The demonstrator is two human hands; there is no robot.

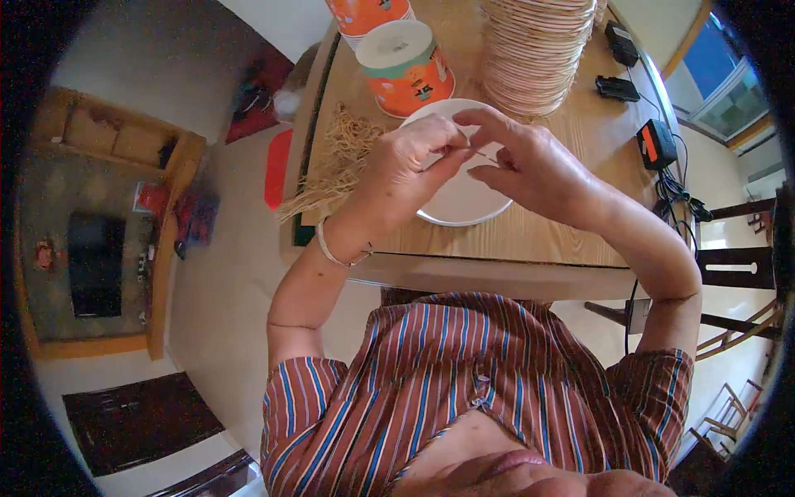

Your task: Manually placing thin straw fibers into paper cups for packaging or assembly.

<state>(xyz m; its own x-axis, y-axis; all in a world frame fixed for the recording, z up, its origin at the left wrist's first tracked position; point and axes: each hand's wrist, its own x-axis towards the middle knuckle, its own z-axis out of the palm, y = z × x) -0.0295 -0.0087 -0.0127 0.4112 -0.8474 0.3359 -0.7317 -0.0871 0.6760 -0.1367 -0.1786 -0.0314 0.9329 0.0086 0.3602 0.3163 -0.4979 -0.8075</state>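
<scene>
Both hands are raised over a white round tub or lid (464, 211) at the table's near edge. My left hand (414, 161) is closed in a pinch, with a thin strand (489, 156) coming out from its fingertips. My right hand (538, 170) curls around the strand's other end, its thumb held apart below the index finger. Beside my left wrist lies a loose heap of tan, straw-like strands (339, 161). Just beyond the white tub or lid, an orange printed paper tub (406, 79) with a green band stands upside down.
A tall stack of round, pale-rimmed paper pieces (534, 58) rises at the far middle. More orange tubs (364, 15) stand at the far left. Black adapters (617, 89) and a black-and-orange box (657, 144) with cables line the right edge. A red stool (279, 170) stands left of the table.
</scene>
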